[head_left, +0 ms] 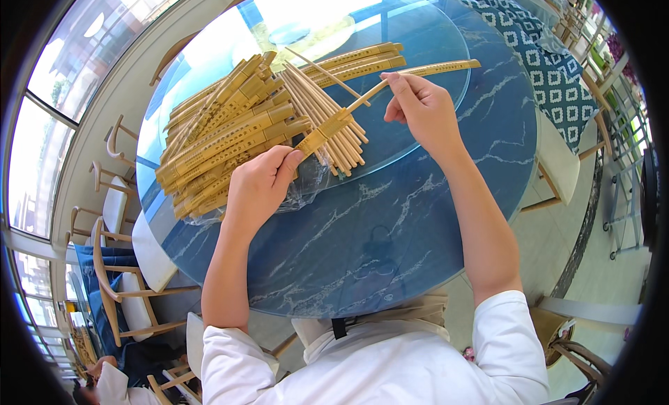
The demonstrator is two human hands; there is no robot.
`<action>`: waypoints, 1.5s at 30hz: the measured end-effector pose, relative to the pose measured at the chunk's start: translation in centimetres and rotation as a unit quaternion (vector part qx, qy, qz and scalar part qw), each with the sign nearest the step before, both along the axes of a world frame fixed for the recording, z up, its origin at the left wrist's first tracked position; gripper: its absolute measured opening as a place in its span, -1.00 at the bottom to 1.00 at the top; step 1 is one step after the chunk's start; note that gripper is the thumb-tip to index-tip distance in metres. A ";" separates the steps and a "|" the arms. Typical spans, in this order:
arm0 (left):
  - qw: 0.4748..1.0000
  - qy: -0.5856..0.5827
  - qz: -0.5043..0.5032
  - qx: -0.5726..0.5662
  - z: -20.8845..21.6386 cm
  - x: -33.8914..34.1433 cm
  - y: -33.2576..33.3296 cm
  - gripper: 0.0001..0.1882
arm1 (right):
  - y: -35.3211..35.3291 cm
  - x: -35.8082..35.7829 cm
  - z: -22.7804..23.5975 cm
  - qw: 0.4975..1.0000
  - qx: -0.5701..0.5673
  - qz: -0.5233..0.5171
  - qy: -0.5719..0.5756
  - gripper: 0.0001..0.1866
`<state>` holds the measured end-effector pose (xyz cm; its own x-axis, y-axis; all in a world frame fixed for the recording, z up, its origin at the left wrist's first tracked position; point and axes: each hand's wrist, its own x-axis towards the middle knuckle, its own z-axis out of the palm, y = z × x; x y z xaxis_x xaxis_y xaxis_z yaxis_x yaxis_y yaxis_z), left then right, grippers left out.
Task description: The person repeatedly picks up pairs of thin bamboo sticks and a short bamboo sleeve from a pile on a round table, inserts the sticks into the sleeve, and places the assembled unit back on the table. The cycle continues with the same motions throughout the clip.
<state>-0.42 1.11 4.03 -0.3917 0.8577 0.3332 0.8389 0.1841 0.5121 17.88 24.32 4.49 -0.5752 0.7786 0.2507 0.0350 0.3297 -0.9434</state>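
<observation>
My left hand (261, 182) is closed on the lower end of a gold printed paper chopstick sleeve (322, 135). A pair of pale wooden chopsticks (368, 96) sticks out of its upper end, pinched between the thumb and fingers of my right hand (421, 111). Another gold sleeve (446, 67) extends beyond the right fingertips; I cannot tell whether it is held or lies on the glass. Bare chopsticks (327, 116) lie in a loose pile just behind the held sleeve. To the left, many gold sleeves (230, 133) are heaped on clear plastic film (306, 185).
A round glass turntable (446, 29) sits on the blue marbled table (362, 252). More gold sleeves (362, 60) lie at the back of the pile. Wooden chairs (111, 286) stand at the left. A patterned green cloth (533, 71) hangs at the far right.
</observation>
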 end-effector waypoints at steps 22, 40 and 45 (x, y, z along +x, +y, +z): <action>0.999 -0.045 -0.003 -0.009 0.5 0.5 -0.1 -0.76 | -2.9 -1.2 -0.9 0.974 -0.098 0.201 0.030 -0.75; 0.915 0.345 0.196 0.079 -0.4 -7.1 -1.2 -0.69 | -4.2 -1.3 -1.5 0.980 0.121 0.148 -0.058 -0.83; 0.941 0.280 0.177 0.076 -1.0 -6.3 -0.6 -0.69 | -6.3 -2.9 -3.3 0.911 0.383 0.151 0.030 -0.90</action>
